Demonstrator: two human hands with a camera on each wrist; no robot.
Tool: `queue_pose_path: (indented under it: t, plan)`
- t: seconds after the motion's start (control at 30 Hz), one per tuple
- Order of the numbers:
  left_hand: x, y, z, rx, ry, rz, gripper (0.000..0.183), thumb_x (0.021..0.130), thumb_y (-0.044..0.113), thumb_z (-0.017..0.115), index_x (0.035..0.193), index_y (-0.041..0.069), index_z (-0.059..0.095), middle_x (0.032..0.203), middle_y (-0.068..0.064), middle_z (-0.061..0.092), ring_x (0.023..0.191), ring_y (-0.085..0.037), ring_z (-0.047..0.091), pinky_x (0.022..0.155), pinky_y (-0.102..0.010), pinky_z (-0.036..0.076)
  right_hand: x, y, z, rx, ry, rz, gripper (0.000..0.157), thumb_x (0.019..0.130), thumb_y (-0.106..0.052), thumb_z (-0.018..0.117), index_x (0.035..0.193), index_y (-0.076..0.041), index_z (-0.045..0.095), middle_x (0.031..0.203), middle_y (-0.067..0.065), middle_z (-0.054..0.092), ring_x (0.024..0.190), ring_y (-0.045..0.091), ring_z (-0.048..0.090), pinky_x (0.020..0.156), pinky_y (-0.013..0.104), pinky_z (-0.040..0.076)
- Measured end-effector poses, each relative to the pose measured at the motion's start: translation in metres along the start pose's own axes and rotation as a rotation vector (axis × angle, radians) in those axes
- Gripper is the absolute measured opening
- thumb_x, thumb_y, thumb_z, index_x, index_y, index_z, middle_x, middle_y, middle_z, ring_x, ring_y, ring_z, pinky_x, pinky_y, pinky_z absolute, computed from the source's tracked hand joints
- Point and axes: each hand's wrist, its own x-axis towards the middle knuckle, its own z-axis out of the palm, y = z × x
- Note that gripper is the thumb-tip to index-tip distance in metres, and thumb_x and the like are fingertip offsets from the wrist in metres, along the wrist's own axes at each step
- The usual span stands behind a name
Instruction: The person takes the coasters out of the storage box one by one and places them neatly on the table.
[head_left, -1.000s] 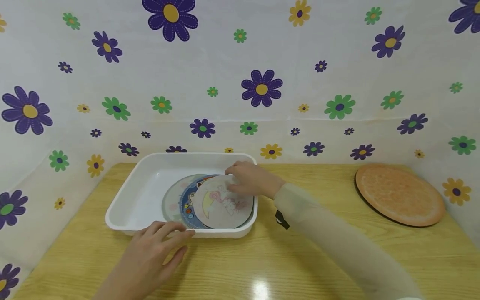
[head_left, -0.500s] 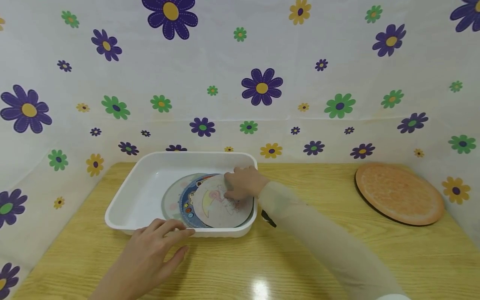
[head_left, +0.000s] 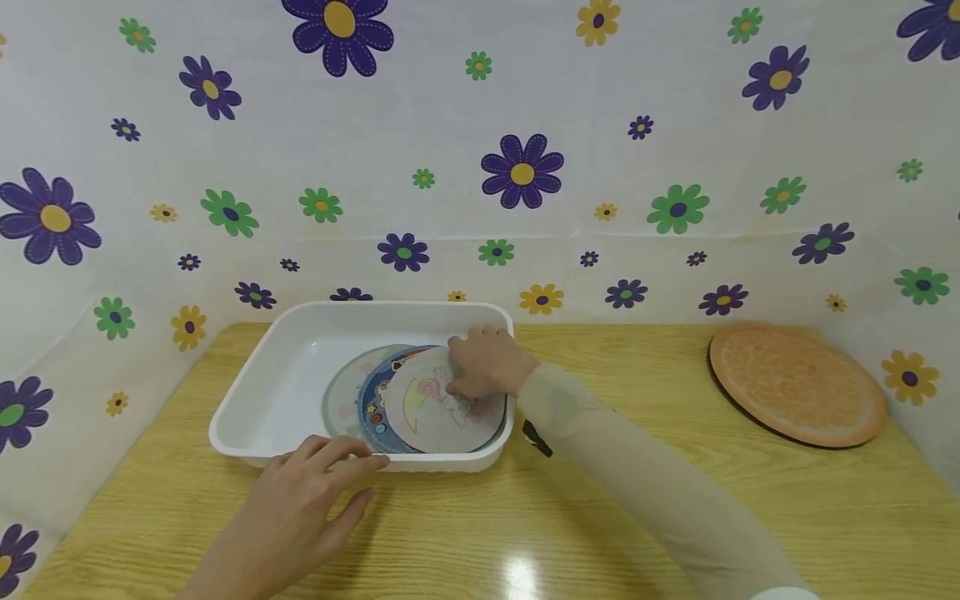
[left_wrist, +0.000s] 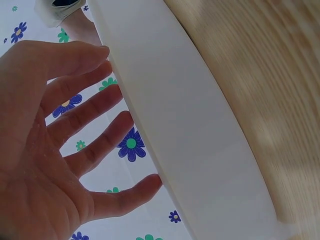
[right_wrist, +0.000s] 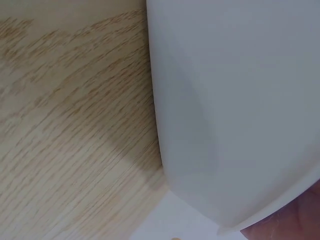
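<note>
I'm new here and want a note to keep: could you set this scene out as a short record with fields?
Surface: wooden table
Backdrop: flowered cloth
Container: white tray
Inside tray: three overlapping round mats
Far right: orange-brown round mat
Left grip: touching tray's near rim
Right grip: at right part of top mat; hold unclear

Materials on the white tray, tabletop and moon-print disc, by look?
White tray: likely molded plastic, smooth with soft sheen; rounded corners, lipped rim.
Tabletop: wood or wood-look laminate, glossy; grain lines, bright glare spot.
Moon-print disc: printed face, seems matte, no glare; base material unclear.
</note>
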Motion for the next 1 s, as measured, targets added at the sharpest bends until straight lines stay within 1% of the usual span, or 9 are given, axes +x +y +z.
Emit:
queue_pose_path:
  t: [0.1, 0.2, 0.33, 0.5, 0.6, 0.7, 0.83, 0.9, 1.0]
  plan:
    - [0.000, 0.000, 0.000, -0.001, 0.005, 0.000, 0.034, 0.080, 0.024, 0.087, 0.112, 0.030, 0.078, 0.108, 0.010, 0.071, 0.096, -0.015, 0.066, 0.070, -0.039, 0.058, 0.001, -0.001, 0.001, 0.016, 0.026, 0.003, 0.056, 0.097, -0.046, 0.064, 0.140, -0.012, 0.056, 0.133, 0.011, 0.062, 0.122, 0.029, 0.058, 0.107, 0.047, 0.049]
    - [0.000, 0.000, 0.000, -0.001, 0.001, -0.003, 0.034, 0.080, 0.025, 0.087, 0.112, 0.030, 0.078, 0.108, 0.010, 0.071, 0.096, -0.014, 0.066, 0.072, -0.039, 0.059, 0.002, -0.001, 0.001, 0.038, 0.067, -0.014, 0.047, 0.096, -0.034, 0.064, 0.136, -0.009, 0.059, 0.126, 0.010, 0.063, 0.114, 0.027, 0.060, 0.101, 0.044, 0.053]
    - [0.000, -0.001, 0.001, 0.005, 0.008, 0.003, 0.034, 0.079, 0.024, 0.087, 0.112, 0.030, 0.078, 0.107, 0.011, 0.071, 0.096, -0.014, 0.065, 0.072, -0.039, 0.060, 0.001, -0.002, -0.002, 0.116, 0.124, -0.037, 0.042, 0.092, -0.020, 0.067, 0.131, -0.005, 0.062, 0.119, 0.009, 0.063, 0.103, 0.022, 0.059, 0.095, 0.037, 0.055]
    - [-0.001, -0.002, 0.001, 0.005, 0.026, 0.016, 0.036, 0.078, 0.021, 0.088, 0.112, 0.030, 0.078, 0.107, 0.010, 0.071, 0.096, -0.014, 0.066, 0.071, -0.039, 0.060, -0.002, -0.004, -0.008, 0.224, 0.168, -0.049, 0.039, 0.094, -0.012, 0.070, 0.131, -0.002, 0.063, 0.120, 0.012, 0.065, 0.107, 0.022, 0.062, 0.099, 0.036, 0.055]
    - [-0.001, -0.001, 0.001, -0.002, 0.017, 0.005, 0.036, 0.079, 0.021, 0.088, 0.112, 0.030, 0.078, 0.108, 0.010, 0.071, 0.096, -0.015, 0.065, 0.072, -0.040, 0.060, -0.005, -0.005, -0.011, 0.291, 0.194, -0.055, 0.033, 0.094, -0.006, 0.068, 0.126, 0.001, 0.065, 0.118, 0.013, 0.067, 0.107, 0.023, 0.062, 0.102, 0.036, 0.053]
    - [-0.001, -0.001, 0.001, -0.002, 0.010, 0.002, 0.036, 0.079, 0.021, 0.088, 0.112, 0.030, 0.078, 0.108, 0.010, 0.071, 0.097, -0.015, 0.065, 0.073, -0.039, 0.060, -0.008, -0.005, -0.013, 0.370, 0.211, -0.050, 0.029, 0.093, 0.001, 0.066, 0.122, 0.003, 0.065, 0.113, 0.014, 0.068, 0.100, 0.023, 0.061, 0.098, 0.034, 0.053]
    - [-0.001, -0.001, 0.001, 0.003, 0.018, 0.011, 0.036, 0.078, 0.021, 0.088, 0.112, 0.030, 0.078, 0.107, 0.010, 0.071, 0.096, -0.014, 0.065, 0.072, -0.039, 0.060, -0.010, -0.007, -0.015, 0.419, 0.216, -0.022, 0.028, 0.093, 0.003, 0.064, 0.121, 0.004, 0.065, 0.106, 0.013, 0.070, 0.087, 0.020, 0.061, 0.082, 0.029, 0.053]
    - [-0.001, -0.001, 0.001, 0.003, 0.019, 0.011, 0.036, 0.078, 0.021, 0.088, 0.112, 0.030, 0.078, 0.107, 0.010, 0.071, 0.096, -0.014, 0.065, 0.072, -0.039, 0.060, -0.010, -0.008, -0.016, 0.417, 0.220, -0.010, 0.027, 0.094, 0.002, 0.063, 0.121, 0.004, 0.067, 0.103, 0.013, 0.071, 0.082, 0.019, 0.061, 0.075, 0.027, 0.052]
    - [-0.001, -0.001, 0.001, -0.005, 0.017, 0.006, 0.036, 0.078, 0.020, 0.088, 0.112, 0.029, 0.078, 0.107, 0.010, 0.071, 0.096, -0.015, 0.065, 0.071, -0.039, 0.060, -0.010, -0.011, -0.017, 0.399, 0.230, -0.010, 0.026, 0.095, 0.000, 0.064, 0.120, 0.002, 0.070, 0.104, 0.011, 0.074, 0.080, 0.017, 0.062, 0.072, 0.026, 0.051]
